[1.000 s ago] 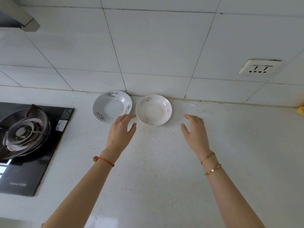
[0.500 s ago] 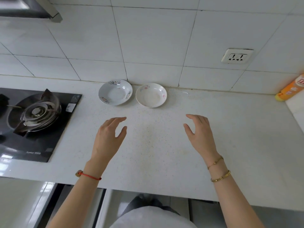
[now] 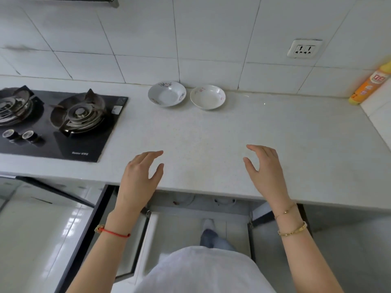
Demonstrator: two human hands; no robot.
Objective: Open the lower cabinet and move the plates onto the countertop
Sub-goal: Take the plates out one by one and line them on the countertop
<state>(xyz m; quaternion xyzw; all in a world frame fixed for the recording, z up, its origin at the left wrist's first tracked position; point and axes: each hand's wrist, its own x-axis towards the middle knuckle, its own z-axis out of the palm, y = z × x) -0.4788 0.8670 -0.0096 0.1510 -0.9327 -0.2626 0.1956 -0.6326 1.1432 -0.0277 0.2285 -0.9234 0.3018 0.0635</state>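
Hovering empty over the countertop front edge: left hand, right hand.

White glazed tiles covered the wall, with a white socket set at the right. A black gas hob was sunk into the pale speckled bench at the left. Below, glossy light floor tiles reflected what seemed to be daylight.
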